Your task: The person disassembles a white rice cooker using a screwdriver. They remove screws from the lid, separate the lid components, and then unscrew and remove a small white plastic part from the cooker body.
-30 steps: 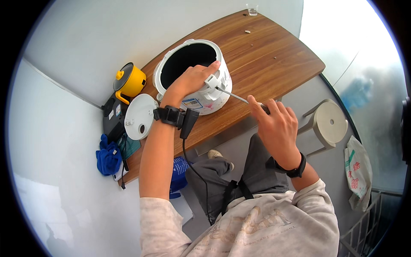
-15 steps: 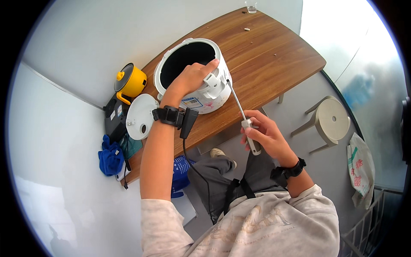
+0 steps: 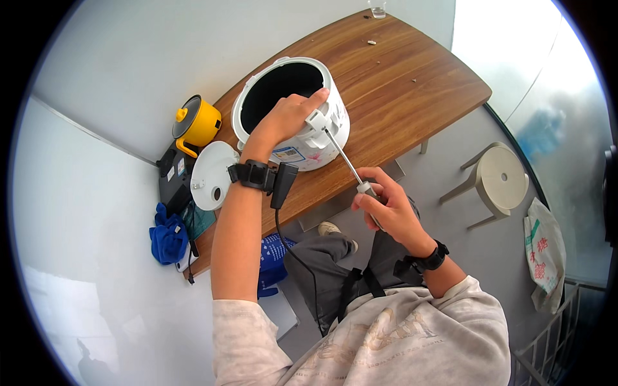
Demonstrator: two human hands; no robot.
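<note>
A white rice cooker body [image 3: 309, 154] with a dark inside and a flower print stands on the wooden table, its lid off. My left hand [image 3: 290, 116] is closed over its near rim, fingers beside a white plastic bracket [image 3: 317, 121] on the cooker's side. In my right hand [image 3: 393, 209] is a screwdriver [image 3: 344, 157] with a light handle, which slants up to the left. Its tip meets the lower part of the bracket; whether it sits in a screw is too small to tell.
Left of the cooker lie a white round cover [image 3: 207, 177] with a hole, a yellow pot [image 3: 201, 125], a black box [image 3: 172, 174] and a blue cloth [image 3: 168, 238]. The wooden table [image 3: 412, 109] has small bits and a clear cup [image 3: 378, 9]. A stool [image 3: 502, 177] stands right.
The screwdriver's tip has moved left from the cooker's side onto the bracket. My right hand has shifted slightly left with it, while my left hand stays on the rim.
</note>
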